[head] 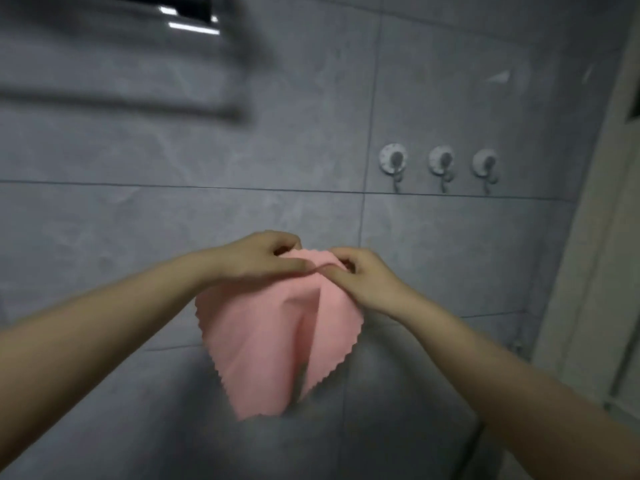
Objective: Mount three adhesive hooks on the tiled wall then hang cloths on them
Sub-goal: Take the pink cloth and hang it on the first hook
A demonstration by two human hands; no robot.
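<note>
A pink cloth (277, 334) with a zigzag edge hangs in front of the grey tiled wall (173, 220). My left hand (259, 258) and my right hand (360, 278) pinch its top edge close together, and the rest of the cloth droops below them. Up and to the right, three round white adhesive hooks stick to the wall in a row: the left hook (393, 162), the middle hook (441, 162) and the right hook (485, 165). Nothing hangs on any of them. Both hands are well below and left of the hooks.
A dark metal rail or shelf (138, 102), blurred, juts from the wall at the upper left. A pale door frame or wall edge (595, 254) runs down the right side. A thin pipe or hose (474, 441) shows at the lower right.
</note>
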